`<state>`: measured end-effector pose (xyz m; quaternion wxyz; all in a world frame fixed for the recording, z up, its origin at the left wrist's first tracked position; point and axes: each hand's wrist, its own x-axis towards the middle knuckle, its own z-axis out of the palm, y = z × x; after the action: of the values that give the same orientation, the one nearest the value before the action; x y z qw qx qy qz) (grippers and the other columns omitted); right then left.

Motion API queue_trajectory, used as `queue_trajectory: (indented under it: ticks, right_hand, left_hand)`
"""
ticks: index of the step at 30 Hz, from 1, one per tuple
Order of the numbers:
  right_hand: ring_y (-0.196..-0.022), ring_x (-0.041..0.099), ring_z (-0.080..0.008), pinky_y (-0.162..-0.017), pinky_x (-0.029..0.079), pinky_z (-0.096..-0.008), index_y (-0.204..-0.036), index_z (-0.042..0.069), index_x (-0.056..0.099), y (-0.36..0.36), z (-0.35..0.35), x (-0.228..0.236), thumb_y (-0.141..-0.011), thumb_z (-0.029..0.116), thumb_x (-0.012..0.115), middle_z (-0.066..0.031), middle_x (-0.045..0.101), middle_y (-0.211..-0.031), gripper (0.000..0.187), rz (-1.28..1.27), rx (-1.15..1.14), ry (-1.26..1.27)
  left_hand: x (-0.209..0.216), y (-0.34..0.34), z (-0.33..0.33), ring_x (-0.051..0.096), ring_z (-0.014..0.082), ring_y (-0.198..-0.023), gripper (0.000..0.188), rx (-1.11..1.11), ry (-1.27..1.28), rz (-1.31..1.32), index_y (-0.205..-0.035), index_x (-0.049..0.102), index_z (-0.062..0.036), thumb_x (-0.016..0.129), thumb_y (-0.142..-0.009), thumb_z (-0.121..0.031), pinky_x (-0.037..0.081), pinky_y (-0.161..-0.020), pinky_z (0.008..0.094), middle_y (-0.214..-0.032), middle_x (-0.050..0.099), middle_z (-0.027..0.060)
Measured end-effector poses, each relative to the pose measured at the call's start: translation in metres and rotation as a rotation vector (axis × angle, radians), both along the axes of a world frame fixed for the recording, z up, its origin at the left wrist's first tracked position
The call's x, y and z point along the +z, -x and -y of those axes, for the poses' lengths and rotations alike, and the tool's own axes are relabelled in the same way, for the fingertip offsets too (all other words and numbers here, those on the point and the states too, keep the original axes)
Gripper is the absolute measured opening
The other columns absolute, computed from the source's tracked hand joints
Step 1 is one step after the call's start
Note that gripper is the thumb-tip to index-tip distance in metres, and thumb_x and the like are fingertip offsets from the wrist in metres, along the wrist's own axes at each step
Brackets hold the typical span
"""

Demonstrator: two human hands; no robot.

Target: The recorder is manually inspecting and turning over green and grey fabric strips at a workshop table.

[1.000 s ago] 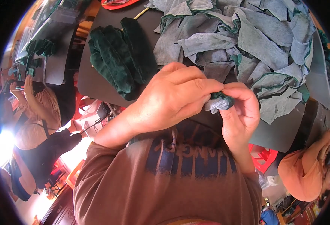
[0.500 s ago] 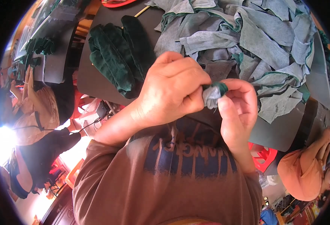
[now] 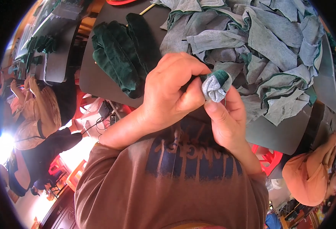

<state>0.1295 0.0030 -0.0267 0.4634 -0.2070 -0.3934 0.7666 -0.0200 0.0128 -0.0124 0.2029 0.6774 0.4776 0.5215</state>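
Note:
Above the table's near edge, a small piece of green velvet cloth (image 3: 215, 88) with a grey backing is bunched and folded over. My left hand (image 3: 172, 89) pinches its left end, the fingers curled in. Thumb and fingers of my right hand (image 3: 230, 118) grip the cloth from its lower right side, close to the left fingertips. A fine thread seems to hang by the right thumb. Just beyond my hands lies a large heap of grey-backed green cloth pieces (image 3: 275, 38). Dark green velvet pieces (image 3: 116, 57) are laid together left of the heap.
The dark table (image 3: 88, 78) spans the far side. A thin yellowish stick (image 3: 147, 9) pokes out behind the velvet, near a red dish (image 3: 119, 2). People sit at left (image 3: 38, 110) and right (image 3: 305, 179). Red stools (image 3: 267, 158) stand below the table, with cables at left.
The cloth has been turned so more of its grey folded face shows. My right hand has moved left and slightly down, nearer my left hand.

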Motion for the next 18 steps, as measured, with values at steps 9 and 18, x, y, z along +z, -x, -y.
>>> queue_trajectory:
  ticks: [9,18]
  right_hand:
    - [-0.102,0.047,-0.01,-0.09,0.035,-0.0251,-0.119,0.001,0.04,0.003,-0.001,-0.004,-0.086,0.003,0.055,-0.0049,0.051,-0.111,0.036,-0.139,-0.025,0.047]
    - [-0.097,0.047,-0.0066,-0.085,0.037,-0.021,-0.118,0.001,0.041,0.006,0.003,0.006,-0.09,0.008,0.052,-0.0017,0.052,-0.108,0.031,-0.02,-0.062,0.095]
  left_hand:
    - [-0.003,-0.004,0.005,0.055,0.0216,-0.068,0.018,0.045,0.003,0.056,-0.079,0.057,-0.0049,0.055,-0.063,0.002,0.038,-0.072,0.0313,-0.074,0.058,0.0041]
    - [-0.005,-0.004,0.005,0.054,0.0186,-0.066,0.017,0.11,-0.095,-0.137,-0.078,0.057,-0.0072,0.057,-0.062,0.0,0.034,-0.069,0.0313,-0.071,0.057,0.001]
